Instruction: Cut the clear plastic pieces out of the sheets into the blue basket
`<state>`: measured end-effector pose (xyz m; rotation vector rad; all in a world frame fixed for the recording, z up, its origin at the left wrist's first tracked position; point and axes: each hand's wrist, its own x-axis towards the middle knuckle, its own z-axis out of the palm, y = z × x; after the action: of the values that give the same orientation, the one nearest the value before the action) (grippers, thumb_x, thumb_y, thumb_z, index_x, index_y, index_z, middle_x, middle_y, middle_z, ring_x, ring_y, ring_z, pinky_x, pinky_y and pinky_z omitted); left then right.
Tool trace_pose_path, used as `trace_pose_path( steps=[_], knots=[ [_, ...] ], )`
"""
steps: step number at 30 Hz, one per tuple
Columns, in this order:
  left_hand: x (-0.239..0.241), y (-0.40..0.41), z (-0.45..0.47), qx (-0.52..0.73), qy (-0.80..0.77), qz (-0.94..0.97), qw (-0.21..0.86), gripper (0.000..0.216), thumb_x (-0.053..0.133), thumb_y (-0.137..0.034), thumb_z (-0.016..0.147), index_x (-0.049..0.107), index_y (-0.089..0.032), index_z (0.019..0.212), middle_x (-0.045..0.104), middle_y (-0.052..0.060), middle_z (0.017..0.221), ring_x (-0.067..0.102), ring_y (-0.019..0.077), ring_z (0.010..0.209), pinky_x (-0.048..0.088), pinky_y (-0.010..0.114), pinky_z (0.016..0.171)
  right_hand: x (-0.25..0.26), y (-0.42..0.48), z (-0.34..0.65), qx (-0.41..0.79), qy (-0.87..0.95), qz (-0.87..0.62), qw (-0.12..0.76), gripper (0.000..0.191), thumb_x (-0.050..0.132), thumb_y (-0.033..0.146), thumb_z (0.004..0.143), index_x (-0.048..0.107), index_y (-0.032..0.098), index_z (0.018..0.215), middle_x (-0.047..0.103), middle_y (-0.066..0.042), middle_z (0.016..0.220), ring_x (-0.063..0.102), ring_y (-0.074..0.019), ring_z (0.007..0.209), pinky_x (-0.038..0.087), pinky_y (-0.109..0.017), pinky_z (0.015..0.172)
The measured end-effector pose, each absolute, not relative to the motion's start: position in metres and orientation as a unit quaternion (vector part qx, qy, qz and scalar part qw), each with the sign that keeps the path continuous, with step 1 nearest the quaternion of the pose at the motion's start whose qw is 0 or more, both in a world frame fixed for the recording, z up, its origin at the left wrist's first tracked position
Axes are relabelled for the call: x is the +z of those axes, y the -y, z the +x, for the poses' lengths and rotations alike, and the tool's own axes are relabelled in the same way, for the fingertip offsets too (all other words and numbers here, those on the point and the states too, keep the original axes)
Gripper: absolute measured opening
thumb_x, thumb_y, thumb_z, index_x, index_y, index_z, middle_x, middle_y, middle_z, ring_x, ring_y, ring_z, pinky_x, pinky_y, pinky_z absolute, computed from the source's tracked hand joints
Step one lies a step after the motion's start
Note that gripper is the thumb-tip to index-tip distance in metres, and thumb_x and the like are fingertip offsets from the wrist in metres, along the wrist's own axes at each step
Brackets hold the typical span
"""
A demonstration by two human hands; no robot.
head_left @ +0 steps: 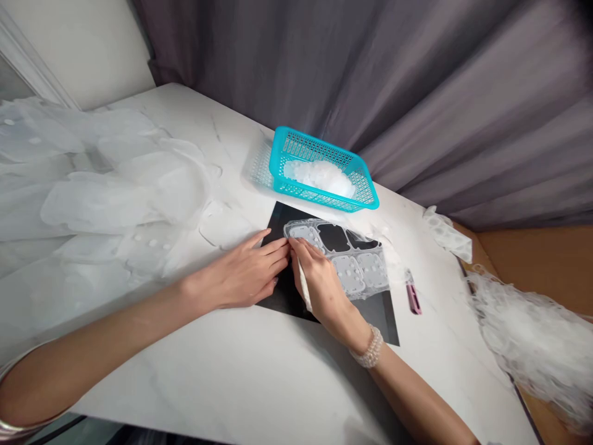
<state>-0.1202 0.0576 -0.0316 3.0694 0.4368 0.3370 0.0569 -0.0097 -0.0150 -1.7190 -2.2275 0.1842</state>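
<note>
A clear, moulded plastic sheet (348, 277) with rounded panels lies on a black mat (296, 295). Some of its panels are cut out, and the black shows through. My right hand (320, 275) is closed around a slim white pen-like tool (304, 285); its tip is hidden by my fingers at the sheet's left end. My left hand (252, 269) lies flat with fingers stretched out on the mat, its fingertips close to the sheet's left edge and to my right fingers.
Behind the mat stands a turquoise basket (278, 162) with small translucent pieces (319, 176) in it. Clear plastic sheets (115, 185) are heaped at left. A pink utility knife (414, 298) lies at right, near plastic scraps (532, 327) and a cardboard box (537, 259).
</note>
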Motion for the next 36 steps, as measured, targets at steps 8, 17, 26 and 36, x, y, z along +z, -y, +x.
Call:
trace_pose_path(
  steps=[8,17,26,36],
  knots=[
    [-0.038,-0.071,-0.114,0.102,-0.105,0.987,0.068,0.045,0.042,-0.029,0.097,0.052,-0.005,0.133,0.058,0.017,0.136,0.048,0.0316,0.133,0.027,0.047,0.117,-0.009,0.005,0.056,0.133,0.767,-0.591,0.212,0.04,0.04,0.004,0.092,0.056,0.011,0.128,0.067,-0.018,0.117,0.064,-0.0254,0.108,0.052,-0.042,0.093],
    [-0.032,-0.078,-0.115,0.144,-0.083,0.984,0.066,0.043,0.041,-0.022,0.097,0.051,-0.009,0.137,0.061,0.016,0.135,0.052,0.0251,0.131,0.025,0.044,0.119,-0.001,-0.007,0.178,0.341,0.401,-0.638,0.562,0.014,0.057,0.029,0.09,0.068,0.02,0.088,0.072,-0.007,0.083,0.074,-0.0217,0.083,0.059,-0.038,0.076],
    [-0.027,-0.08,-0.113,0.167,-0.108,0.969,0.149,0.041,0.038,-0.017,0.097,0.051,-0.013,0.135,0.065,0.011,0.129,0.056,0.0211,0.125,0.021,0.048,0.121,0.038,0.046,0.22,0.355,0.365,-0.628,0.588,0.012,0.066,0.03,0.086,0.068,0.024,0.096,0.075,-0.009,0.089,0.072,-0.0273,0.102,0.058,-0.045,0.092],
    [0.01,-0.067,-0.042,0.166,-0.31,0.481,0.803,0.057,0.053,-0.063,0.084,0.068,-0.01,0.099,0.074,0.017,0.095,0.072,0.028,0.085,0.057,0.042,0.079,0.069,0.043,0.121,0.504,0.522,-0.535,0.433,0.041,0.052,0.054,0.095,0.064,0.028,0.125,0.064,-0.007,0.133,0.069,-0.0245,0.11,0.054,-0.046,0.098]
  ],
)
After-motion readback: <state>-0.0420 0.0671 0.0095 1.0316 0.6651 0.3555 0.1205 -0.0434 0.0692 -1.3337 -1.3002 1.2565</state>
